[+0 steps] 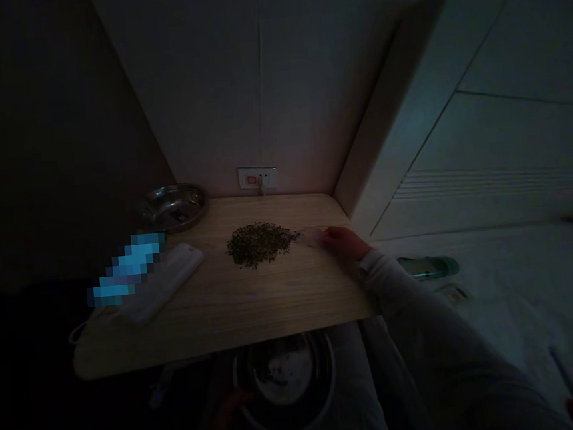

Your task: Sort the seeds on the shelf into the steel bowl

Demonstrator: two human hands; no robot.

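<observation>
In the dim head view, a heap of small dark green seeds or beans (260, 244), too dark to name surely, lies on the wooden table (215, 321). My right hand (344, 243) is closed on a clear, thin plastic piece (310, 237) at the heap's right side. Whether that piece is a bag or a scraper I cannot tell. Below the table's front edge, over my lap, is a round metal bowl (287, 382) with a few dark bits inside. My left hand (228, 414) grips its left rim, mostly lost in shadow.
A shiny steel basin (178, 206) sits at the table's back left corner. In front of it are a white power strip (165, 286) and a blurred-out lit screen (128, 269). A wall socket (258, 177) is behind the table. A green bottle (431, 267) lies at right.
</observation>
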